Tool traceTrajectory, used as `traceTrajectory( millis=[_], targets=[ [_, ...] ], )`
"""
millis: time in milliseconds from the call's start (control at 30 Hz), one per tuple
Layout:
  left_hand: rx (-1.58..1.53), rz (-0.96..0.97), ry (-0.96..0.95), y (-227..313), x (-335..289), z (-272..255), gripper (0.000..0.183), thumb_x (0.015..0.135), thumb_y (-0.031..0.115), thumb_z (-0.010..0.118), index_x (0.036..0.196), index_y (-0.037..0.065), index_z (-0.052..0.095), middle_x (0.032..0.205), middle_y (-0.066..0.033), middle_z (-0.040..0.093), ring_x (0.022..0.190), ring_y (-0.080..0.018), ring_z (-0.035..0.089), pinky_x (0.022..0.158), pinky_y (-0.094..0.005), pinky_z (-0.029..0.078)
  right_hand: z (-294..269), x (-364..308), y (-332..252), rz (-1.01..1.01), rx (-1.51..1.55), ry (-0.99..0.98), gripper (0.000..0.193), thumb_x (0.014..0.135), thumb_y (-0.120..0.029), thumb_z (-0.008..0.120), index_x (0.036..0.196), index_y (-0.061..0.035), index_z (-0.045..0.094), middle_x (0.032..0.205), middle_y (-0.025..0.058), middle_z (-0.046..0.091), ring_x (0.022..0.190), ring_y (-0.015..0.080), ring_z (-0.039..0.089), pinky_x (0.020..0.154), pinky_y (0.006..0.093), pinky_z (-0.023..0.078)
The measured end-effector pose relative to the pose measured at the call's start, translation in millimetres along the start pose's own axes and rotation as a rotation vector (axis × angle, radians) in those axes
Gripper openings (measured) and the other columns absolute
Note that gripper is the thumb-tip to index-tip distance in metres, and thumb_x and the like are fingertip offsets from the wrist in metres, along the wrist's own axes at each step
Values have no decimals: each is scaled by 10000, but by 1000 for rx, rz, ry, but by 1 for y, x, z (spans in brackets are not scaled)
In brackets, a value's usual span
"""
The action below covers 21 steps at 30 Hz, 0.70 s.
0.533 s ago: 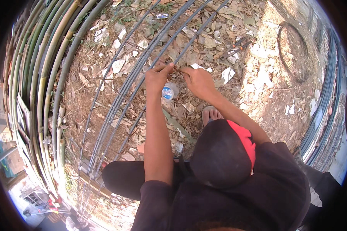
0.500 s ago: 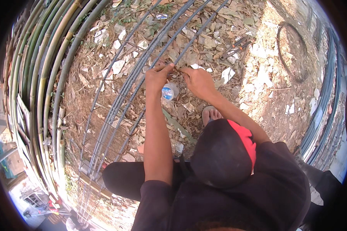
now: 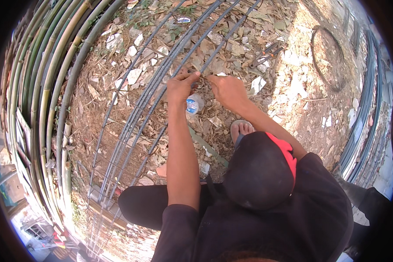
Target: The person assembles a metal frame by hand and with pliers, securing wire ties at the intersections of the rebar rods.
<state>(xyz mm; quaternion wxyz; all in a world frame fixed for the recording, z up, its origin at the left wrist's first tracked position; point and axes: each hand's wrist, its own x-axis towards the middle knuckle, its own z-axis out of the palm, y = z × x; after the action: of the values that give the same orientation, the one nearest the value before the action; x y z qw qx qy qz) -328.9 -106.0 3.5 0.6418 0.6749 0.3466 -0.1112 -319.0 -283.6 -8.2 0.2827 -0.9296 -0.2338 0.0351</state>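
left hand (image 3: 179,89): thumb and fingers drawn closed on a long, thin, dark-grey steel bar (image 3: 223,42), the rightmost of a cross-tied frame. right hand (image 3: 229,91): fingers curled, forefinger reaching toward the left thumb; whether it grips anything cannot be told. the bar slants from lower left to upper right beneath the 2 hands. likely hazard: bare fingertips scraped or pinched, should the bar roll or the left hold slip. container: 1 clear plastic cup with a blue patch (image 3: 193,105), just below the hands; contents indistinct, and a dropping wrist could tip it. farther out: pliers with orange handles (image 3: 266,54), on leaf litter.
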Motion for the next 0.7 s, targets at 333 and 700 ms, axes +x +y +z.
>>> traceTrajectory(
  millis=[333, 700],
  targets=[
    [-36, 80, 13, -5, 3, 2, 188, 833, 222, 833, 842, 71, 721, 786, -24, 711, 715, -128, 688, 600, -262, 486, -23, 13, -6, -69, -103, -120, 178, 917, -202, 609, 1028, -107, 710, 791, 159, 708, 728, 365, 692, 638, 499, 542],
    [-34, 190, 22, -10, 5, 4, 186, 861, 179, 803, 813, 24, 711, 760, -55, 712, 652, -124, 671, 551, -254, 448, -49, 61, -13, -214, -184, -310, 173, 885, -179, 617, 979, -84, 727, 784, 190, 701, 766, 393, 692, 687, 506, 549]
  ],
)
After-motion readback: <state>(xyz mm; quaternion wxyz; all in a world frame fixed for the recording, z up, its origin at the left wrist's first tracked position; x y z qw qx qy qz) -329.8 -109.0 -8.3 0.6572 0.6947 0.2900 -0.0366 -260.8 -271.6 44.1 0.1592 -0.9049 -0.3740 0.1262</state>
